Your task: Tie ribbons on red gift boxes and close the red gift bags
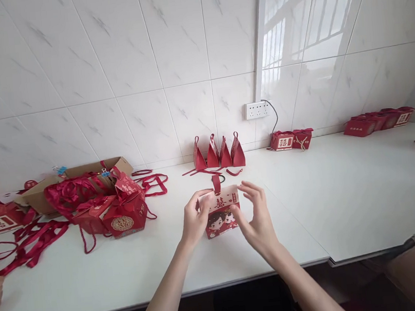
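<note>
A small red and white gift box (221, 212) with a cartoon couple printed on it stands on the white counter (343, 196) between my hands. My left hand (194, 219) grips its left side, fingers curled over the top edge. My right hand (256, 214) touches the right side with the thumb on the front, the other fingers spread above the box. A red ribbon handle (216, 184) sticks up from the box top.
Several upright red folded boxes (219, 153) stand by the wall behind. A cardboard box (85, 179) with red ribbons and finished red boxes (123, 217) lies to the left. More red boxes (290, 139) sit near a wall socket (256, 110) and at far right (376, 120).
</note>
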### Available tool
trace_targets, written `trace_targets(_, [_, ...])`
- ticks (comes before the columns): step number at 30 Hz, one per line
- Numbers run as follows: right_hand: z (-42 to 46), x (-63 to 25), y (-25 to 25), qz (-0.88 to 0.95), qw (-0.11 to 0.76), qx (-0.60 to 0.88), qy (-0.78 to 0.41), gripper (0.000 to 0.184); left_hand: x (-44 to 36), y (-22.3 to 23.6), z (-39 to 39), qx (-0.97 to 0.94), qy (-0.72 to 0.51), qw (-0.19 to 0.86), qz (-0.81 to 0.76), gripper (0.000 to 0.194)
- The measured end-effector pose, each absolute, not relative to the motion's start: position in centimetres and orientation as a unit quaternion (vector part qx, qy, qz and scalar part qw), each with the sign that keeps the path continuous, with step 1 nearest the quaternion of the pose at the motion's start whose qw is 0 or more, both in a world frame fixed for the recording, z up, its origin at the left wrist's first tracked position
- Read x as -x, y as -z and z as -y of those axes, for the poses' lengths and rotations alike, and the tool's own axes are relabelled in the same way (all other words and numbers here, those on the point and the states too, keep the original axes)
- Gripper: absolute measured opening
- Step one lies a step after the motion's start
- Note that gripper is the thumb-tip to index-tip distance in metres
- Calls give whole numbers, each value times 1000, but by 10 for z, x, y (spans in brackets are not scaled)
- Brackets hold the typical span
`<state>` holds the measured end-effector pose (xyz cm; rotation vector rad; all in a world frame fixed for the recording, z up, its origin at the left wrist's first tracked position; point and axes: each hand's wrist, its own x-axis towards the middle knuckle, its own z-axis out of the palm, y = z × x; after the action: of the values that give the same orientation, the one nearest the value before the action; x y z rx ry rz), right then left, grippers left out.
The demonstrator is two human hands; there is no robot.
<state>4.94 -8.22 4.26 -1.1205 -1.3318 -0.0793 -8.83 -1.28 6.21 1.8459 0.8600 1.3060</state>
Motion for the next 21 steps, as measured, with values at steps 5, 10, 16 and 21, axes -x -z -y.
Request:
trace_targets(5, [115,-34,-30,602,615,481,-167,46,100,-59,62,-804,-428,343,-230,49])
trace_targets(10, [151,-50,-33,507,653,512,-233,21,111,-81,77,-780,-526,185,-284,24])
trace_targets(16, [212,-70,-63,432,640,499,-394,23,93,-131,85,-835,-296,369,-283,48])
trace_targets(21, [243,-73,-71,429,633,505,-400,26,67,-136,108,-845,-198,440,-230,29])
